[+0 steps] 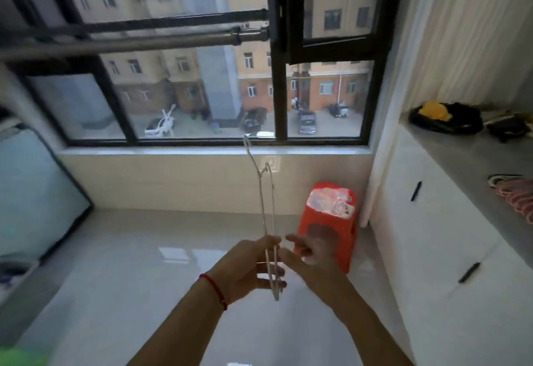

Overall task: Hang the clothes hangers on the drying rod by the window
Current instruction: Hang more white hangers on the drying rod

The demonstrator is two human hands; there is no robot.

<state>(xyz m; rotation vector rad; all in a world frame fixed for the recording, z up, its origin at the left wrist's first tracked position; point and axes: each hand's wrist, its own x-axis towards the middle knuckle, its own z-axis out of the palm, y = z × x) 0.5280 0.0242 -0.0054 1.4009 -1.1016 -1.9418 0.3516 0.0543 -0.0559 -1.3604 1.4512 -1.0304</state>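
Observation:
A thin white wire hanger [262, 198] stands edge-on in front of me, its hook pointing up toward the window sill. My left hand [253, 267], with a red string on the wrist, grips the hanger's lower part between thumb and fingers. My right hand [310, 259] is just to the right of the hanger, its fingertips at the wire; whether it holds the wire is unclear. The metal drying rod [138, 42] runs across the upper left, in front of the window and well above both hands. No hanger shows on the rod.
A red plastic stool [331, 221] stands on the tiled floor under the window. White cabinets [427, 221] line the right side, with a pile of pink hangers [516, 195] and dark bags [447, 119] on the counter. A dark-framed panel [34, 192] leans at the left.

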